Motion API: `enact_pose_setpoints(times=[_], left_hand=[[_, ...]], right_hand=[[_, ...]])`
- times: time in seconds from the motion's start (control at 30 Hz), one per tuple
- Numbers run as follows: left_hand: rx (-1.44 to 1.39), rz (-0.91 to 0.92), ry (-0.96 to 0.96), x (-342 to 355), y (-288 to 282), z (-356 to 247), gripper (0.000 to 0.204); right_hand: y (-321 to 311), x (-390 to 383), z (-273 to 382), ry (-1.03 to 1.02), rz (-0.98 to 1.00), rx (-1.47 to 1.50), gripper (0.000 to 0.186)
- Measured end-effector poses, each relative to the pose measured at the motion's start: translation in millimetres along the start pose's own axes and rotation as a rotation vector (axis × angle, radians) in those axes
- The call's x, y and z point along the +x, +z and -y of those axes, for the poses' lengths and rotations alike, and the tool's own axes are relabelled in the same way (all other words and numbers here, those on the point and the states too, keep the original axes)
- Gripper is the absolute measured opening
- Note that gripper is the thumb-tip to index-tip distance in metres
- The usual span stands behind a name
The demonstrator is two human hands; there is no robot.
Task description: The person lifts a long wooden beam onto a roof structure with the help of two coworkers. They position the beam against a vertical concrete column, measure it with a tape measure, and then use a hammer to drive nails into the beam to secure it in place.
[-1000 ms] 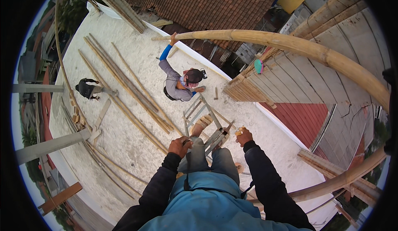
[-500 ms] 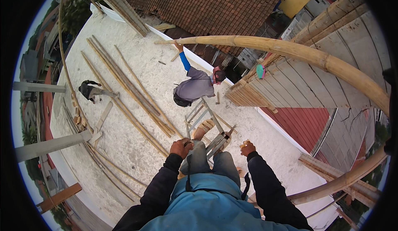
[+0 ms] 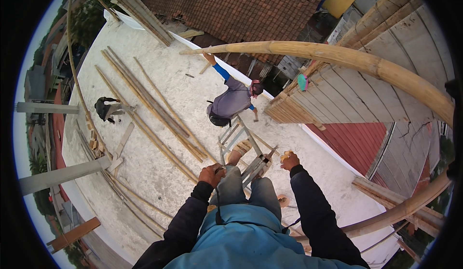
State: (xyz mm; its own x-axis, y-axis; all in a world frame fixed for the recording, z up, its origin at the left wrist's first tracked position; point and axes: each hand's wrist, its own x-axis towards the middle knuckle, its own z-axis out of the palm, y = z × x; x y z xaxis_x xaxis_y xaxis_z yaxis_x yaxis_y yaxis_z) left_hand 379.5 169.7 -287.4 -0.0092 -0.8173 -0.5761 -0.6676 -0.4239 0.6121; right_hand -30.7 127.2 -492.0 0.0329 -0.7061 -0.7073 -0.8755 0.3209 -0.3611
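In the right hand (image 3: 291,162), a small yellowish object (image 3: 286,155) is gripped; the left hand (image 3: 211,175) is seen curled closed.

The long bamboo pole (image 3: 308,50) looks smooth with a faint sheen, while the floor (image 3: 318,182) is rough, matt and chalky. The stepladder (image 3: 256,167) seems to be dull metal. The small yellowish piece (image 3: 286,155) in the right hand (image 3: 290,161) is too small for its material to be told. The blue shirt (image 3: 236,230) is soft matt cloth, the trousers (image 3: 263,192) faded denim-like fabric, the roof tiles (image 3: 236,8) matt and coarse.
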Motion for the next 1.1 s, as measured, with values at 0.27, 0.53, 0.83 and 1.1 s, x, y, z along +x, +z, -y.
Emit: enact_pose_setpoints(times=[0.27,0.53,0.83,1.1], left_hand=[[-0.044,-0.006,-0.039,-11.9,-1.8,-2.6,0.025],[-0.016,0.030,-0.052,-12.3,2.2,0.2,0.026],[0.041,0.053,-0.092,-23.8,13.0,2.8,0.031],[0.238,0.120,-0.149,-53.4,38.2,-4.2,0.031]], right_hand=[[41.6,37.2,-29.2,-0.039,-0.050,0.349,0.033],[-29.4,-19.1,48.1,0.331,0.054,0.722,0.032],[-42.5,-15.4,83.1,0.327,0.071,0.550,0.035],[-5.8,16.4,108.9,0.233,0.194,0.789,0.032]])
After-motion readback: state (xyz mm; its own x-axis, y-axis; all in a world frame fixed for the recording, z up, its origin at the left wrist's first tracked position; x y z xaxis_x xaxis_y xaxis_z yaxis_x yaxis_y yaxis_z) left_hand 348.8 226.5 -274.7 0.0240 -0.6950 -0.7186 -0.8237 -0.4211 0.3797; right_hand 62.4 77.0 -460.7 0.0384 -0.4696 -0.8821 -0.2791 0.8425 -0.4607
